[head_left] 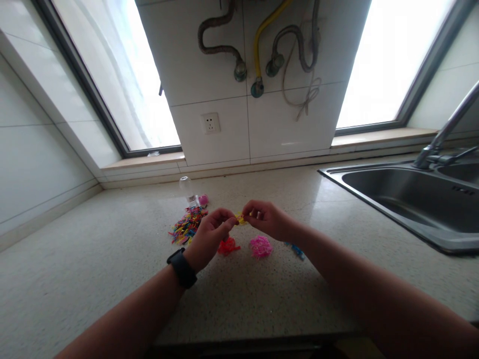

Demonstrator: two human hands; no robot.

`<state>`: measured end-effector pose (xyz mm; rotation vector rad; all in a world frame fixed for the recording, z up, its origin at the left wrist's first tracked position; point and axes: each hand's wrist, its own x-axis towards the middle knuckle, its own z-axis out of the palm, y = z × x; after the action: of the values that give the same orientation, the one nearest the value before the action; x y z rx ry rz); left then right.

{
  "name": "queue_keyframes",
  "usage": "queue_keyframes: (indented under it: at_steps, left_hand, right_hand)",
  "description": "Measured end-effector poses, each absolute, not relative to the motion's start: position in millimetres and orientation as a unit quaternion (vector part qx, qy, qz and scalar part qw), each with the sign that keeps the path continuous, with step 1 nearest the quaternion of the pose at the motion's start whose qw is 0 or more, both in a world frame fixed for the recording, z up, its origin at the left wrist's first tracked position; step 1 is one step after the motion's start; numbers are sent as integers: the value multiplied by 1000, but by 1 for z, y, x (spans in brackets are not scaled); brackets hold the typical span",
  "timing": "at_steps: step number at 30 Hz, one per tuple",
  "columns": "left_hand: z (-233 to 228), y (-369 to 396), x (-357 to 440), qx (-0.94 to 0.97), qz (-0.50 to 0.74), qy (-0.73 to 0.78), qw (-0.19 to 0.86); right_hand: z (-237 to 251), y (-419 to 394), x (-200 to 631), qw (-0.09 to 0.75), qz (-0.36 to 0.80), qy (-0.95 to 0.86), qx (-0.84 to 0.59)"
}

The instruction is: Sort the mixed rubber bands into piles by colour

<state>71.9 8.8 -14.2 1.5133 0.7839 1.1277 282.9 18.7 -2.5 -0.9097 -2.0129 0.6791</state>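
Speckled tabletop (239, 304), tiled wall (220, 149) behind. Left hand (212, 230) and right hand (270, 219) pinch yellow strands (241, 219) in a narrow grip, beyond a pink pile (261, 247).

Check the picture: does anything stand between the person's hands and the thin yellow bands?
Nothing visible does. The left hand and right hand meet at the thin yellow bands, partly hiding them. The red heap of thin bands and pink heap of thin bands lie nearer the person, out of the way.
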Motion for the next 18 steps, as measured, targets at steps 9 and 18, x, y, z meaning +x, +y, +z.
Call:
queue_keyframes:
  at_steps: [9, 18]
  left_hand:
    - [-11, 9, 72, 620, 484, 323, 527]
    - [-12, 15, 71, 631, 501, 340, 485]
  right_hand:
    - [-5, 26, 291, 372, 162, -818, -407]
    - [0, 25, 295, 331, 147, -840, -404]
